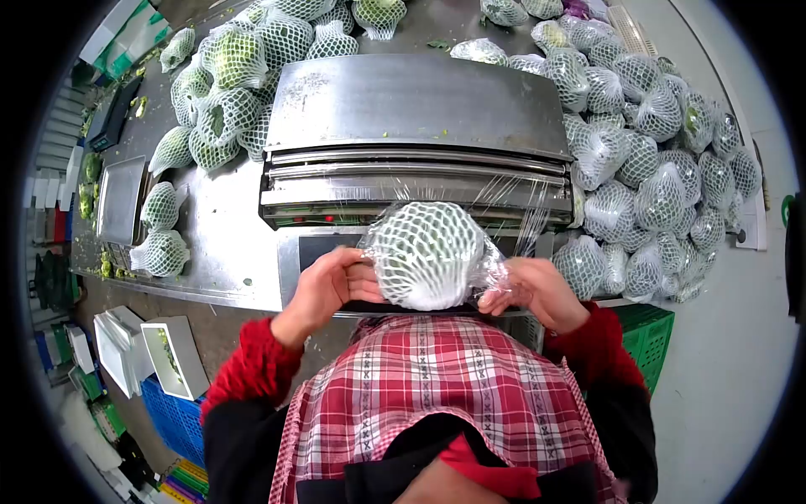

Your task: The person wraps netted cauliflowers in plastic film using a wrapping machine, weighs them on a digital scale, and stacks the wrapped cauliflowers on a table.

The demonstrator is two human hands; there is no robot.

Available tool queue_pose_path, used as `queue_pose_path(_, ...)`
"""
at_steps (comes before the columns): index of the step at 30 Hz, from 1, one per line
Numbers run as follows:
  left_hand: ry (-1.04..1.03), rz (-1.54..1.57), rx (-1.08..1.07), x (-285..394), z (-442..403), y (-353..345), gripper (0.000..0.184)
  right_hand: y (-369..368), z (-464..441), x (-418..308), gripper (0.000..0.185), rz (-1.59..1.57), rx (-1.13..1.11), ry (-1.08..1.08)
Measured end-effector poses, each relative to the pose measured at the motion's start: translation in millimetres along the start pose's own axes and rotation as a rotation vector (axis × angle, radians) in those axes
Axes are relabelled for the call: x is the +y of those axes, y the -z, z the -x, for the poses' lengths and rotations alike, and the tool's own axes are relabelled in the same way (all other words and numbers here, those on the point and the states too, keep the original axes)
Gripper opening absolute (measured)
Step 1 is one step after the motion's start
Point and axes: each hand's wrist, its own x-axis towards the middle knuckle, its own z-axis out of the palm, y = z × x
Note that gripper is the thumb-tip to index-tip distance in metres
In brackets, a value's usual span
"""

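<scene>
A roundish vegetable in a white foam net [426, 252] is in front of me at the wrapping machine [416, 181]; its exact kind is hidden by the net. Clear plastic film [525, 214] stretches from the machine's rollers over and around it. At its left side, my left hand [332, 286] holds it, thumb above and fingers against the net. My right hand [541, 290] is closed on bunched film at the right side of the bundle, fingertips pinched together.
Net-covered vegetables are heaped at the back left [239, 63]. Several film-wrapped ones [659, 189] are piled along the right side. A metal tray [122, 200] lies on the steel table [218, 244] at left. Below are a white box [175, 357], a blue crate [172, 420] and a green crate [648, 340].
</scene>
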Motion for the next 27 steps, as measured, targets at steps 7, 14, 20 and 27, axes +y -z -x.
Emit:
queue_pose_path(7,-0.365,-0.347,0.512,-61,26,-22,0.024,-3,12,49,0.021,0.270,0.430,0.503)
queue_pose_path(14,0.054,-0.623,0.727,-92,93,25,0.020,21,41,134,0.025,0.501,0.682,0.139)
queue_pose_path(20,-0.059,-1.095,0.183,-194,33,90,0.016,-24,-60,230,0.020,0.910,0.400,0.135)
queue_pose_path(27,-1.159,-1.315,0.149,-74,-22,-42,0.035,-94,-74,147,0.037,0.264,-0.179,0.612)
